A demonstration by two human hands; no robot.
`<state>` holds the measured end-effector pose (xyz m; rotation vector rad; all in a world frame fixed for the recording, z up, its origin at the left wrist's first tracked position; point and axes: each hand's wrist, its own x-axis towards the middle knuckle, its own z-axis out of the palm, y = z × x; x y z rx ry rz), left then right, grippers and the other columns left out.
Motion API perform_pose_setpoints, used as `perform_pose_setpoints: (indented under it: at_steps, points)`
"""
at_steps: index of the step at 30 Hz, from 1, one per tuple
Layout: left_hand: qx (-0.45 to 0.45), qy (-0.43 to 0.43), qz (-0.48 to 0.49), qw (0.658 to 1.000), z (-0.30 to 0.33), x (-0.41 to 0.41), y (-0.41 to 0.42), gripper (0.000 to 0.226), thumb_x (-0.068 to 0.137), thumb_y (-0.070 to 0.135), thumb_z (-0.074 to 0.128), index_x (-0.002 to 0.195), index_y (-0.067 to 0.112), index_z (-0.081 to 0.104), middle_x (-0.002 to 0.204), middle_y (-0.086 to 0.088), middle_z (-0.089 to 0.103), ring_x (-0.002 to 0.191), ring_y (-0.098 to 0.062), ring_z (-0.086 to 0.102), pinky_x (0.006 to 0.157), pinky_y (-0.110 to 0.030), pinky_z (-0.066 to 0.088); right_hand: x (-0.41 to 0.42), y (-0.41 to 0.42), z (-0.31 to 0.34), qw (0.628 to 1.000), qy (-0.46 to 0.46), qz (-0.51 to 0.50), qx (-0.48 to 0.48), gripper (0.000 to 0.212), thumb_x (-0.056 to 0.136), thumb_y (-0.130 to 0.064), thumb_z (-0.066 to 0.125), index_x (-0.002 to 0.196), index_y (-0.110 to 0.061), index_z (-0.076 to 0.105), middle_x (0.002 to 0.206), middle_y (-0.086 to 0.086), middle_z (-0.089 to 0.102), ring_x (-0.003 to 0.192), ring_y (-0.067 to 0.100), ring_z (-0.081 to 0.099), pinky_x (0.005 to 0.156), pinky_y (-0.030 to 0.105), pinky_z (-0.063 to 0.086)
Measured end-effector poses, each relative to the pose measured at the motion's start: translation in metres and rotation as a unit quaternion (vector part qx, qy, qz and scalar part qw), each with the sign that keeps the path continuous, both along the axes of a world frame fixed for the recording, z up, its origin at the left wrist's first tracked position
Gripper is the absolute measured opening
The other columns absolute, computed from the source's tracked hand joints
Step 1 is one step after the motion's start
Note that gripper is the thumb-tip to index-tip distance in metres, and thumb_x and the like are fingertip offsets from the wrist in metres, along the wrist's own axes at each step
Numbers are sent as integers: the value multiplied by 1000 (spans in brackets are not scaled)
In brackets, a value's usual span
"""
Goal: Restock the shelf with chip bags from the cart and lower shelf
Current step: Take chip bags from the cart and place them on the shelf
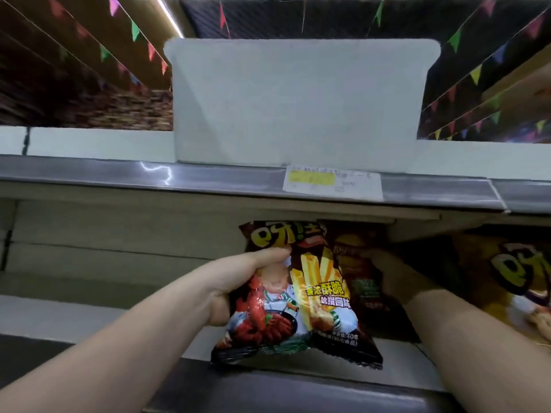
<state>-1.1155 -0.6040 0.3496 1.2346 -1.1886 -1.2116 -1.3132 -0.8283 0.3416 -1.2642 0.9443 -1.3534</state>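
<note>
Shop aisle, seen from low down; bunting strings cross a dark ceiling at the top of the frame.

Upper shelf [119, 177] — grey front rail across the middle of the frame, with a price label [333, 182] clipped right of centre. A large blank white panel [298, 102] stands on it; no bags show there.

Lower shelf [89, 314] — pale deck, lower half of the frame, bare on the left.

Front bag [298, 296] — dark pack printed with fries and red crayfish, centre of the frame, its bottom seam at the lower shelf's front lip.

Left hand [235, 281] — closed on the front bag's left edge, thumb pressed into the face, film crumpled under it.

Rear bag [360, 269] — dark, just behind the front one, partly hidden.

Right hand [390, 278] — in shadow, fingers curled at the rear bag's right edge; it looks like a grasp, but I cannot tell for certain.

Yellow bag [512, 272] — right edge of the frame, deep in the lower shelf, blurred.

Risks, as judged:
- One-edge pinch on slick film — the front bag may slip or swing on the lift.
- Hard thumb pressure could crush the chips.
- Raising two bags together, one may catch the upper shelf's rail or knock the label loose.
- Pulling the rear bag could drag the yellow bag forward off the deck.
</note>
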Motion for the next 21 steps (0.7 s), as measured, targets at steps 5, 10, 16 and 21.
perform_pose_setpoints:
  at_steps: [5,10,16,21]
  points:
    - [-4,-1,4,1000,-4,-3,-9,39,52,34,72,79,6,71,78,-14,73,63,-25,68,77,-38,54,-6,1,-4,992,116,-51,-30,45,94,-17,54,134,1,46,132,23,52,119,39,51,102,49,41]
    - [11,-14,-31,999,-4,-12,-22,43,51,37,74,83,8,71,79,-13,74,64,-24,69,74,-37,55,-16,21,0,971,210,-84,-73,34,88,-23,64,112,1,59,126,19,56,102,37,58,95,42,47]
    - [9,-9,-67,998,1,-38,-48,34,73,39,69,64,6,69,66,-12,71,53,-21,67,63,-34,56,-40,100,11,977,207,-15,-53,23,96,-29,49,79,-15,54,64,2,60,54,13,53,55,29,36]
    - [-26,0,-17,1000,-2,-65,-80,52,69,41,78,104,4,65,82,-17,73,67,-25,71,68,-37,60,-45,125,-9,993,117,11,-24,33,90,-44,53,103,-15,62,99,11,69,88,26,64,82,35,50]
